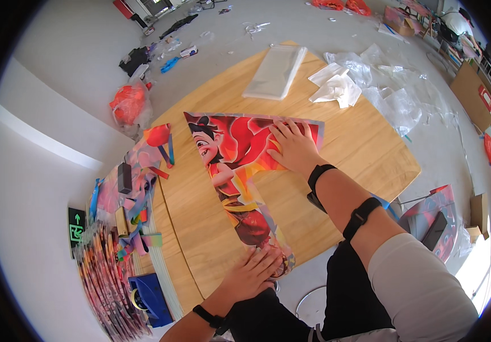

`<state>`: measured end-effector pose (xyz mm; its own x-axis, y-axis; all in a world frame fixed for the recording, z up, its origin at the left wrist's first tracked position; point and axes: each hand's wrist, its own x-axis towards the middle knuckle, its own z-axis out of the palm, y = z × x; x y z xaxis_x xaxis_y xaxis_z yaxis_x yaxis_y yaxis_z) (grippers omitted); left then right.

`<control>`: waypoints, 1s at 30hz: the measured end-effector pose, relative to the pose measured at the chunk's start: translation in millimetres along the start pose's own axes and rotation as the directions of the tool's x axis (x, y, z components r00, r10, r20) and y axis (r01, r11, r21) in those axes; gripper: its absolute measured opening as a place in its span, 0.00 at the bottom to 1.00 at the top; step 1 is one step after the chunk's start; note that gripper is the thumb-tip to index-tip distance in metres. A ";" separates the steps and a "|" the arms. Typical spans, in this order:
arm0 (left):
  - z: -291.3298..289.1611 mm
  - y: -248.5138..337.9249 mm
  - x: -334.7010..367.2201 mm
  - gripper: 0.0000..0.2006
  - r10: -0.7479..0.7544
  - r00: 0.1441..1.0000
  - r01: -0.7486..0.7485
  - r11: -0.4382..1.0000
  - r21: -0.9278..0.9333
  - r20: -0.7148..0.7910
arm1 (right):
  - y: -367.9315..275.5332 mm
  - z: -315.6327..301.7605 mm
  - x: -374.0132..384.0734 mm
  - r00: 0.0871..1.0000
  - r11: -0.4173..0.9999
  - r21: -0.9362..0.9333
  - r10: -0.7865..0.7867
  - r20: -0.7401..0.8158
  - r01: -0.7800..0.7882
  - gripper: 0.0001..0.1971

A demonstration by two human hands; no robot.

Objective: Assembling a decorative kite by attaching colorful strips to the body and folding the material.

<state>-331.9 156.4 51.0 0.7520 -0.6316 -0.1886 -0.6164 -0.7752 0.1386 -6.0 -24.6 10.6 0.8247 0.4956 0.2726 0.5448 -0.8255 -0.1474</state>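
A bright printed sheet (245,139) with a red cartoon figure lies on the wooden table, spread in an angled shape with a broad far part and a narrow strip running toward me. My right hand (295,146) rests flat on its far right part, fingers spread. At the strip's near end, by the table's front edge, my left hand (256,271) lies flat with the fingers stretched out. Part of the strip's end is hidden under that hand. Both wrists wear black bands.
On the wooden table (342,188) are a transparent plastic packet (276,72) and crumpled white paper (337,86). At the left lie a dark block (124,178), colourful scraps, a stack of printed pieces (106,279) and a blue tape dispenser (151,299). Plastic film (396,105) litters the floor.
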 end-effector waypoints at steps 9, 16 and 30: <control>-18.0 -2.8 3.9 0.38 0.015 0.998 -0.028 0.977 -0.210 -0.061 | -1.0 -3.2 -1.5 0.999 1.000 -0.003 0.016 0.049 -0.016 0.35; -38.7 -75.4 71.7 0.31 -0.457 0.800 0.411 0.890 -0.199 -0.389 | -3.2 -5.8 1.7 0.999 1.000 0.008 0.009 0.040 -0.009 0.36; 2.8 -113.7 103.2 0.38 -0.570 0.718 0.552 0.816 -0.171 -0.400 | 0.6 0.8 -0.2 1.000 1.000 0.023 0.000 -0.024 0.001 0.35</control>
<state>-184.9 179.4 13.1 0.9846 -0.0168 0.1743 -0.0478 -0.9834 0.1748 -5.7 -25.0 9.6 0.8208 0.4892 0.2950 0.5487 -0.8187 -0.1692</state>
